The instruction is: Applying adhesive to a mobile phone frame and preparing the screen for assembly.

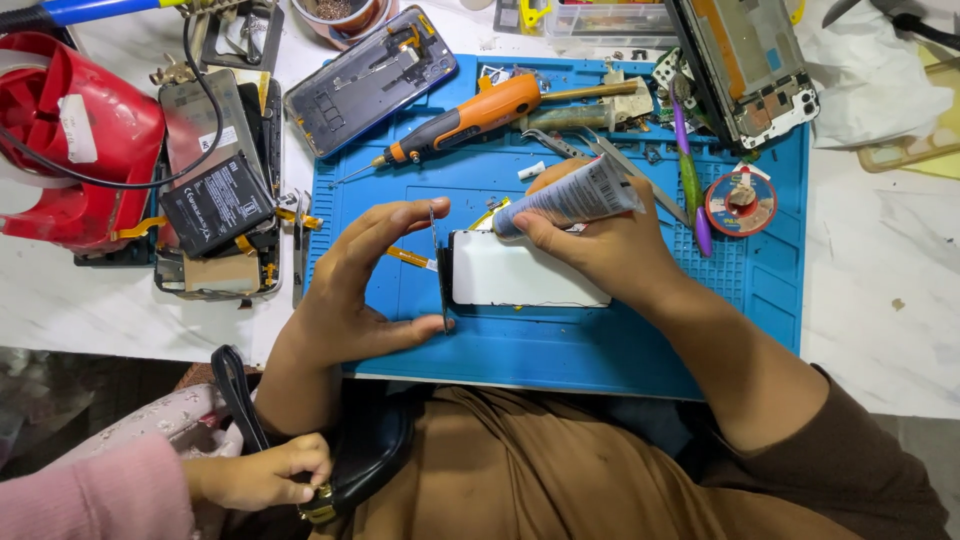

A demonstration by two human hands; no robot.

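Squeezing a grey tube (580, 193) in the right hand (600, 250), nozzle down at the top edge of a white phone panel (525, 275) lying on the blue mat (760, 290). The left hand (350, 290) is spread open, thumb and fingertips bracing the panel's left end. Too hard a squeeze could flood the edge, I'd say, and a slipping brace would smear the line. Around it: an orange driver (465, 118), an opened phone (370, 80), a battery (215, 205), all on a crowded white marble bench (880, 330). A second person's hand (265, 475), pink sleeve, grips a black bag low left.
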